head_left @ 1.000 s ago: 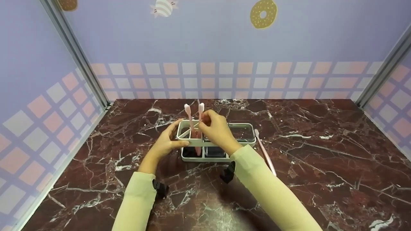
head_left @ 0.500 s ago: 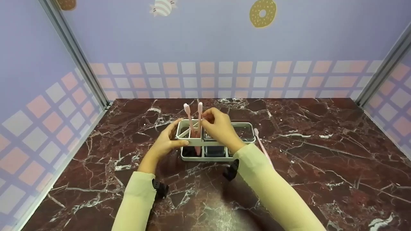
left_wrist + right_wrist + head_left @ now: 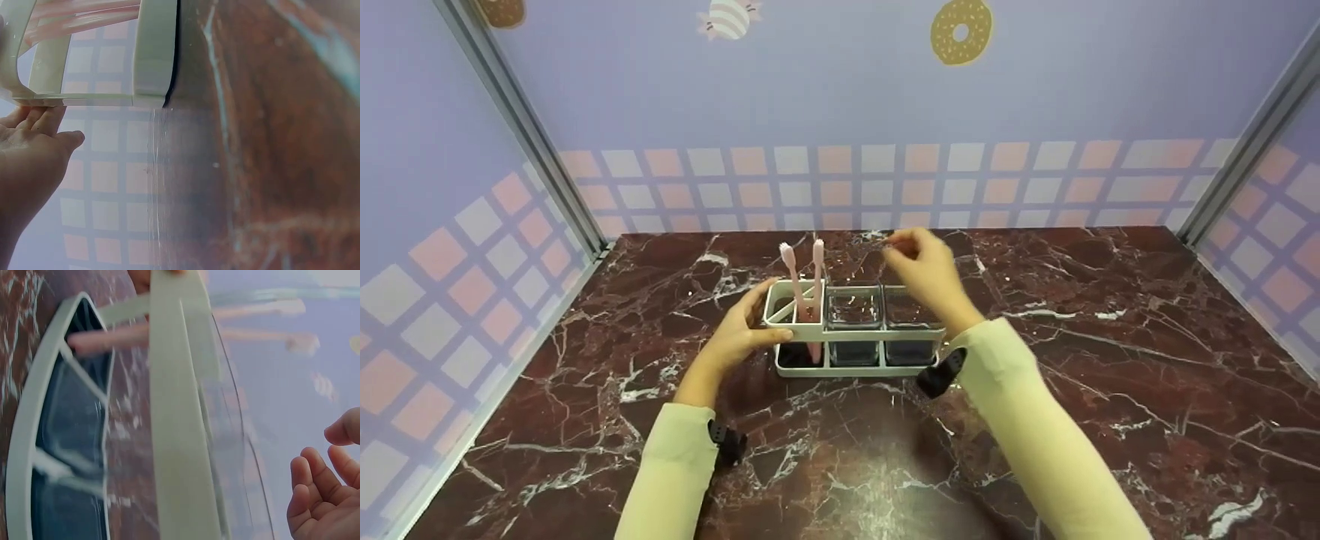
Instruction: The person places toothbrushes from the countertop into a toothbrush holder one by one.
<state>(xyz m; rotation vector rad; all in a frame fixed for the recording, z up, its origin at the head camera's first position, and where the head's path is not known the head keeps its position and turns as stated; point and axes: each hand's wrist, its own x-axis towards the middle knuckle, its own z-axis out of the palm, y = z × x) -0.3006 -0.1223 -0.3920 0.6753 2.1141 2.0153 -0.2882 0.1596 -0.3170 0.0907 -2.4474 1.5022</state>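
A white two-tier toothbrush holder (image 3: 859, 335) stands on the marble-patterned table. My left hand (image 3: 735, 334) grips its left end, thumb along the front rim and fingers behind. Two pink toothbrushes, one leaning left (image 3: 792, 274) and one more upright (image 3: 818, 274), stand bristles up in the left section. Clear square cups, a middle one (image 3: 853, 307) and a right one (image 3: 901, 309), fill the other sections. Over the right cup hovers my right hand (image 3: 928, 274), its fingers loosely curled around nothing; the right wrist view shows that hand (image 3: 329, 495) apart from the holder.
Dark red marbled tabletop (image 3: 1110, 390) surrounds the holder. A patterned back wall (image 3: 855, 97) rises behind the table, and side panels with metal corner posts (image 3: 532, 127) bound it left and right.
My right hand has let go of the right-hand toothbrush and moved right and up, away from it. My left hand keeps its grip. The loose pink toothbrush at the right is now hidden from the head view.
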